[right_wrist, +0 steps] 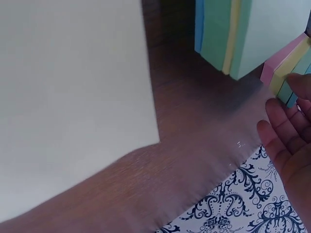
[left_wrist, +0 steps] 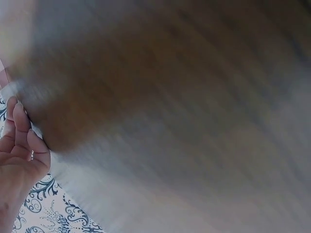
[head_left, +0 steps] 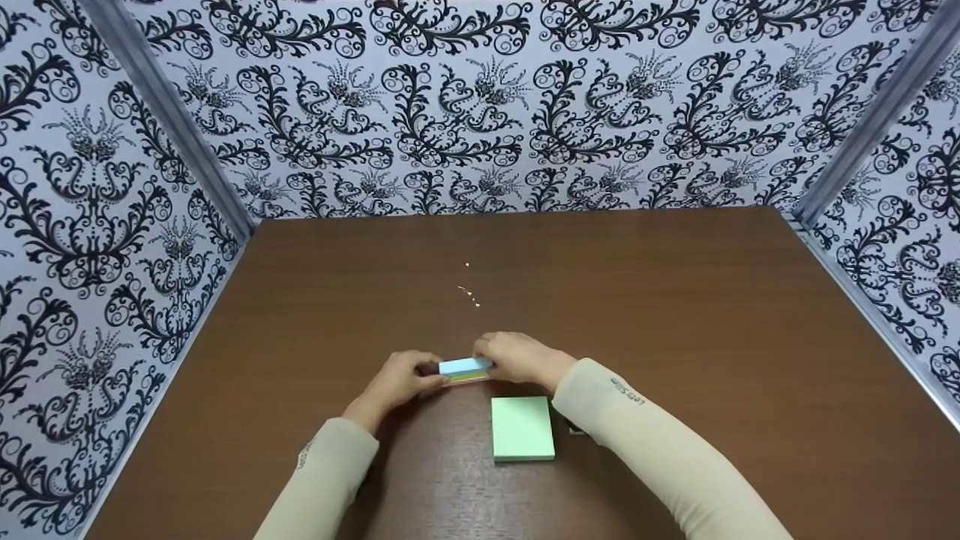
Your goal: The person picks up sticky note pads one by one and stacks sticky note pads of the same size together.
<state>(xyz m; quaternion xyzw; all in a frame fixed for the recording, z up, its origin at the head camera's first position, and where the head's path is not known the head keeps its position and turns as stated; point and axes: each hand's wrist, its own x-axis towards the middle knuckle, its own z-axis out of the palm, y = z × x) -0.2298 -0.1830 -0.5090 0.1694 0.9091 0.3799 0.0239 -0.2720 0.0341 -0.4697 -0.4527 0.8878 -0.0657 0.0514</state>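
Between my two hands is a small multicolored stack of sticky notes (head_left: 465, 367), blue on top with yellow and pink layers under it. Its left end is pinched between the thumb and fingers of my left hand (head_left: 401, 379). My right hand (head_left: 517, 356) grips the right end, its fingers hiding that side. In the right wrist view, the thumb presses the pink, yellow and green edges of the stack (right_wrist: 284, 73). A larger square sticky note pad, light green on top (head_left: 522, 427), lies nearer, just below the right hand. The left wrist view catches the left hand (left_wrist: 22, 145) at its edge.
Pale flecks (head_left: 469, 294) lie on the brown table (head_left: 637, 285) beyond the hands. A small dark object (head_left: 576, 430) shows partly from under the right sleeve (head_left: 637, 427). Patterned walls (head_left: 480, 112) with grey corner strips enclose the back and sides.
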